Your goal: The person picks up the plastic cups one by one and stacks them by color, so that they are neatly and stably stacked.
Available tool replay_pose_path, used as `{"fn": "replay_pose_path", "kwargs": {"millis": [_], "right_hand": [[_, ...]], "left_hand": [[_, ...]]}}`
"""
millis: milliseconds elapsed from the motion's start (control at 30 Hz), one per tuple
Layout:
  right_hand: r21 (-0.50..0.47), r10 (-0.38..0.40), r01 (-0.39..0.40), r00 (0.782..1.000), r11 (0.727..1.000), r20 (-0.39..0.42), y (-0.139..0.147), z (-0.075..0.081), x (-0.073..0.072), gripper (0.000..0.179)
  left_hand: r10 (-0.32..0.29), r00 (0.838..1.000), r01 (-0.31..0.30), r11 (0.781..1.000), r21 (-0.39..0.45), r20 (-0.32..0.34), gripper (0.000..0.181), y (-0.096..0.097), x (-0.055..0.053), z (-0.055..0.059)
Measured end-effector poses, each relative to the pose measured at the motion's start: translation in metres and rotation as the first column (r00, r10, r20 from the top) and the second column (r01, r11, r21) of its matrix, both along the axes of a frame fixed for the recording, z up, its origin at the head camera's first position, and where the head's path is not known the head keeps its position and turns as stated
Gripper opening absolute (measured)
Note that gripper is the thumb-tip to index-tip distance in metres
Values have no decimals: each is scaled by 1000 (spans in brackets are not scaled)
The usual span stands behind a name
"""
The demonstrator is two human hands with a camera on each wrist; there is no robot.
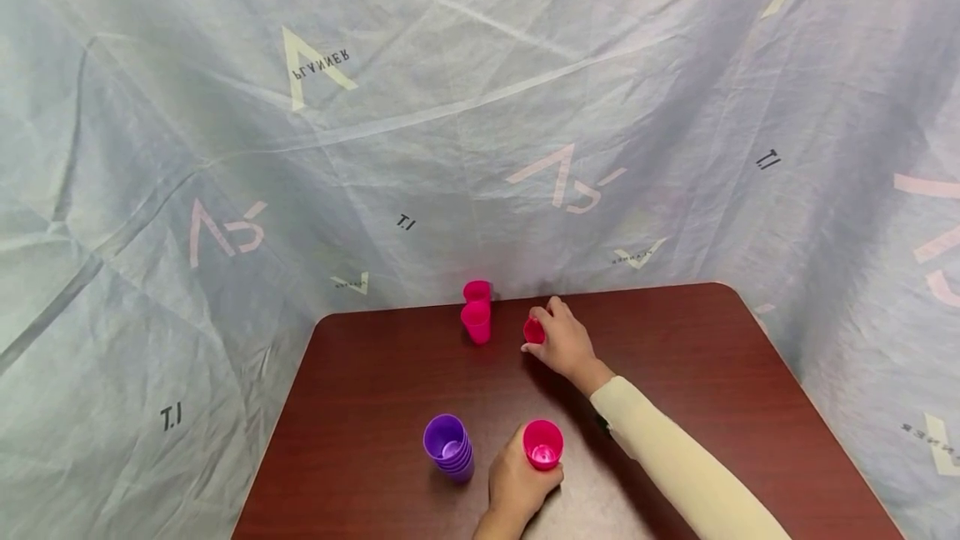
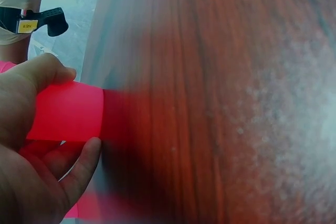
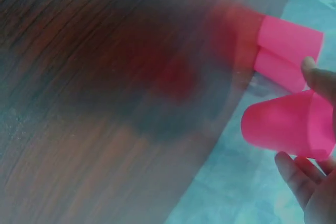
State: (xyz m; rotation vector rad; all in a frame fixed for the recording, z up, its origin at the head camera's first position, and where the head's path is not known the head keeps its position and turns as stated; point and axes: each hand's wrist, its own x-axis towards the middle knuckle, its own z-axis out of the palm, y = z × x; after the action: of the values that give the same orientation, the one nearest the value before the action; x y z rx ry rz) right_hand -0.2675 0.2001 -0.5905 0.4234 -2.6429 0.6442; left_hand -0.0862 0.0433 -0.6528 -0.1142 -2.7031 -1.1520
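Note:
In the head view my left hand (image 1: 516,477) grips an upright pink cup (image 1: 542,448) near the front of the table. The left wrist view shows thumb and fingers wrapped round this cup (image 2: 71,111), its base close to the wood. Farther back, my right hand (image 1: 564,342) holds another pink cup (image 1: 533,331) by its rim. In the right wrist view that cup (image 3: 278,123) sits between thumb and fingers, its base over a blurred reflection. Two more pink cups, a nearer one (image 1: 476,322) and a farther one (image 1: 477,291), stand just left of the right hand.
A stack of several purple cups (image 1: 453,455) stands left of my left hand. All of it is on a dark red-brown wooden table (image 1: 360,390). Pale printed sheeting (image 1: 450,148) hangs behind the table's back edge and along the sides.

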Motion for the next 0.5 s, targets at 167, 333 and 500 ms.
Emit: {"fn": "replay_pose_path", "kwargs": {"millis": [167,333,500], "right_hand": [[-25,-2,1,999,1000,-45,0,6,7,59],[-100,2,-6,999,995,-35,1,13,11,51],[-162,38,-46,998,986,-52,3,17,16,38]], "left_hand": [[-6,1000,6,1000,4,-1,60,-1,1,-2],[-4,999,4,1000,4,-33,58,-1,1,-2],[-11,999,12,1000,9,-36,57,-1,1,-1]]}}
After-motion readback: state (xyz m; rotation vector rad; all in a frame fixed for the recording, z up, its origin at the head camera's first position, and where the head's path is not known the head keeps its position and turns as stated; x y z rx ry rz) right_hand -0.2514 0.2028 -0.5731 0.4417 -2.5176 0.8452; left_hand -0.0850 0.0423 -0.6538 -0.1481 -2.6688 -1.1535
